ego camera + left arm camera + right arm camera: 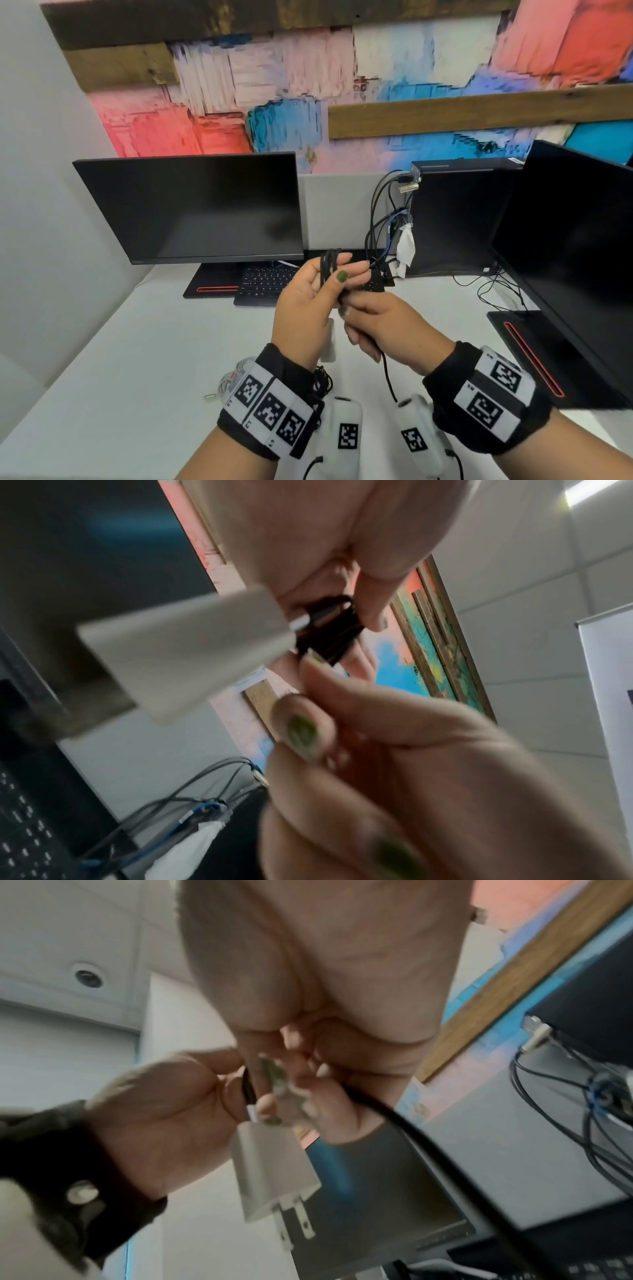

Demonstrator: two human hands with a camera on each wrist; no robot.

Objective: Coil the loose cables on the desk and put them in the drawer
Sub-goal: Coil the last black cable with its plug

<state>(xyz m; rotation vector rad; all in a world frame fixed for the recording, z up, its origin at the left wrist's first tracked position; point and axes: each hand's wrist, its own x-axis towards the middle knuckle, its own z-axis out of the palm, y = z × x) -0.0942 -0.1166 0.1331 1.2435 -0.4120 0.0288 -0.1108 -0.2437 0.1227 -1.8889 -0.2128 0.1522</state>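
Above the white desk, my left hand holds a bundle of black cable loops upright, thumb pressed across them. A white plug adapter on the cable's end hangs below that hand; it also shows in the left wrist view as adapter against the loops, and in the right wrist view as adapter. My right hand sits just under the bundle and grips the free black strand, which trails down toward me as strand. No drawer is in view.
A grey-white coiled cable with a jack plug lies on the desk near my left wrist, beside a small black cable heap. Behind stand a monitor, keyboard, PC tower with plugged cables, and a second monitor.
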